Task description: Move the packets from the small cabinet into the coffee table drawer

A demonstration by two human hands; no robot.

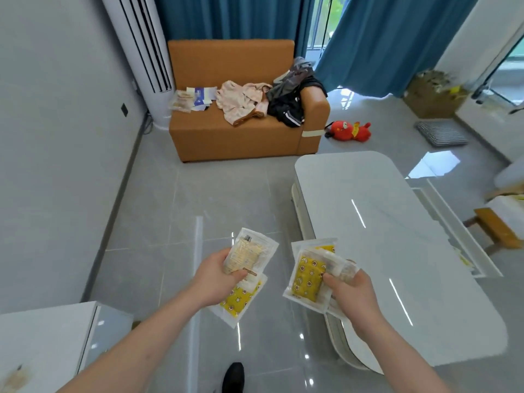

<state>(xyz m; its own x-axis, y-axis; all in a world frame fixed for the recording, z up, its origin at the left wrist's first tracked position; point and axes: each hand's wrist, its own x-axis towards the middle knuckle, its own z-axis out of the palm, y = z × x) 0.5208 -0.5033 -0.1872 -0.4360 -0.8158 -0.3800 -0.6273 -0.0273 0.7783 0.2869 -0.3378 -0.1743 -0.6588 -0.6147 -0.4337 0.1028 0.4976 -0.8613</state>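
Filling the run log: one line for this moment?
left hand: holds packets | right hand: holds packets | coffee table: ahead-right

Bare forearms, bare hands, one black shoe.

Both arms run in from the bottom edge uncovered, no sleeve showing anywhere along the forearms up to the frame's edge. The left hand (pixel 216 275) and the right hand (pixel 352 293) wear no gloves, and neither wrist carries a watch, band or bracelet that can be seen. No ring shows on the visible fingers (pixel 333 280); the nails look short and unpainted, though they are small in the view. Between the arms, at the bottom edge, the rounded toe of a plain black shoe (pixel 233 375) with a slight sheen pokes into view, without visible laces or markings.
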